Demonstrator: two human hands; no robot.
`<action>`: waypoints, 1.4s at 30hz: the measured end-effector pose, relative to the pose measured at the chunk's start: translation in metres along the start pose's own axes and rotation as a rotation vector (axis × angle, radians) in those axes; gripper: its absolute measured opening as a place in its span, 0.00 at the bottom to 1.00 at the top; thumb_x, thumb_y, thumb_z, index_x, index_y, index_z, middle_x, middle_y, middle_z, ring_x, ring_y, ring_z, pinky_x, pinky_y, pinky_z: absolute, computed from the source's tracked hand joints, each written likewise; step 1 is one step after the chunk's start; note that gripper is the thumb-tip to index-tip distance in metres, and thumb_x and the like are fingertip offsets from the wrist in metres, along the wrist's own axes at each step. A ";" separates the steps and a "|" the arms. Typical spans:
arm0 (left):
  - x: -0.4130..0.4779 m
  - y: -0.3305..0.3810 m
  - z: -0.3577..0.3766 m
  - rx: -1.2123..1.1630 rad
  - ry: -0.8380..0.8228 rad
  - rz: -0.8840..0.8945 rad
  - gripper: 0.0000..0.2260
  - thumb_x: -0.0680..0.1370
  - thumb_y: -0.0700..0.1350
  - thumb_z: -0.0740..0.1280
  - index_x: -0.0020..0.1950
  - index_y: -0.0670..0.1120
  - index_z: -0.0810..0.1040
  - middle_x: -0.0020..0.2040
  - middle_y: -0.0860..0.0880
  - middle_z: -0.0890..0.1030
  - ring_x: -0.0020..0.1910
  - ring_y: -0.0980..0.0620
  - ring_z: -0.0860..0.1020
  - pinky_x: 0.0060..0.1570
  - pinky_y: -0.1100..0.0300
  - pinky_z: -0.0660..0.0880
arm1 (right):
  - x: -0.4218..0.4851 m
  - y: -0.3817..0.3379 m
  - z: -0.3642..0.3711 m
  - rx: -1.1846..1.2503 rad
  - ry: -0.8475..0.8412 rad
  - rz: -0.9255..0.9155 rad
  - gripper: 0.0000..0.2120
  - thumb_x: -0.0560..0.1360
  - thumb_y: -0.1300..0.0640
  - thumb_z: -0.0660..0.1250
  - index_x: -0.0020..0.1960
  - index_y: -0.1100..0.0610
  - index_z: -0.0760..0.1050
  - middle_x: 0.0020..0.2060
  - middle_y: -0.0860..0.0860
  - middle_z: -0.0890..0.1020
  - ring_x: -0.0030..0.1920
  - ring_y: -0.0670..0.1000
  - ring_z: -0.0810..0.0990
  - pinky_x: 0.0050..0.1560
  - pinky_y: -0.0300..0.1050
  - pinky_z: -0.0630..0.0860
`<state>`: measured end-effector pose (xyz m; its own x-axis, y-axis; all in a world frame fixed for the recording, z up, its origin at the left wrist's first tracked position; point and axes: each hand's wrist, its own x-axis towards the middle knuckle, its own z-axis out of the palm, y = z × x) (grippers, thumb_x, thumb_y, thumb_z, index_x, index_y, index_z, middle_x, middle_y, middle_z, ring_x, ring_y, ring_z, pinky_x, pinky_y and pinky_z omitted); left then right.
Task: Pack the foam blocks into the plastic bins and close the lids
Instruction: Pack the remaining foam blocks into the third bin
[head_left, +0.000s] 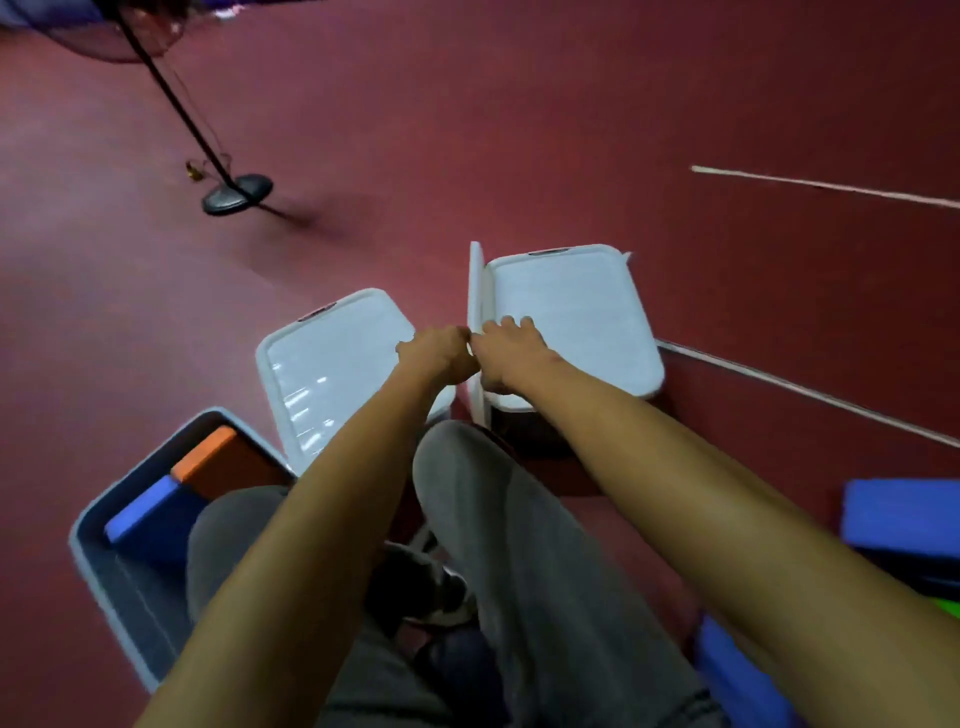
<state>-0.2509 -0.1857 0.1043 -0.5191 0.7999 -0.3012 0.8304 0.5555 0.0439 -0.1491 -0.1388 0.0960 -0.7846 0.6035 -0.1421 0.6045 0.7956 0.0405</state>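
Observation:
Two plastic bins stand on the floor with white lids on them, the left closed bin (332, 364) and the right closed bin (576, 306). Between them a loose white lid (475, 280) stands on its edge. My left hand (436, 353) grips this upright lid from the left with curled fingers. From the right, my right hand (511, 353) holds the same lid, its fingers reaching over above the right bin's lid. An open grey bin (104, 566) at lower left holds an orange foam block (205, 457) and a blue foam block (143, 509).
Blue foam blocks (901, 514) lie stacked at the right edge, with another blue block (737, 675) lower down. My grey-trousered legs (519, 545) fill the middle foreground. A black stand with a round base (236, 192) is at the far left on the red floor.

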 end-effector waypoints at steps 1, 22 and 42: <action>0.000 0.026 0.006 0.025 -0.014 0.054 0.21 0.78 0.57 0.61 0.71 0.56 0.72 0.68 0.49 0.76 0.67 0.42 0.74 0.67 0.39 0.69 | -0.014 0.022 0.008 0.002 -0.011 0.042 0.20 0.77 0.57 0.65 0.68 0.54 0.72 0.62 0.56 0.75 0.64 0.59 0.73 0.65 0.57 0.68; -0.126 0.415 0.281 0.496 -0.401 0.929 0.27 0.77 0.55 0.67 0.75 0.55 0.66 0.72 0.46 0.70 0.72 0.41 0.67 0.67 0.41 0.66 | -0.334 0.282 0.312 0.492 -0.454 0.942 0.23 0.77 0.52 0.65 0.73 0.50 0.70 0.72 0.55 0.69 0.73 0.60 0.65 0.74 0.61 0.60; -0.081 0.418 0.494 0.601 -0.726 0.964 0.35 0.75 0.53 0.71 0.77 0.44 0.62 0.71 0.39 0.70 0.66 0.35 0.73 0.64 0.43 0.72 | -0.365 0.230 0.502 1.045 -0.390 1.209 0.43 0.65 0.42 0.77 0.75 0.52 0.65 0.68 0.58 0.70 0.62 0.65 0.74 0.61 0.62 0.75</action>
<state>0.2384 -0.1310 -0.3232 0.3850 0.4081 -0.8278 0.8574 -0.4900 0.1572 0.3455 -0.2029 -0.3396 0.1645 0.6316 -0.7577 0.7550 -0.5749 -0.3154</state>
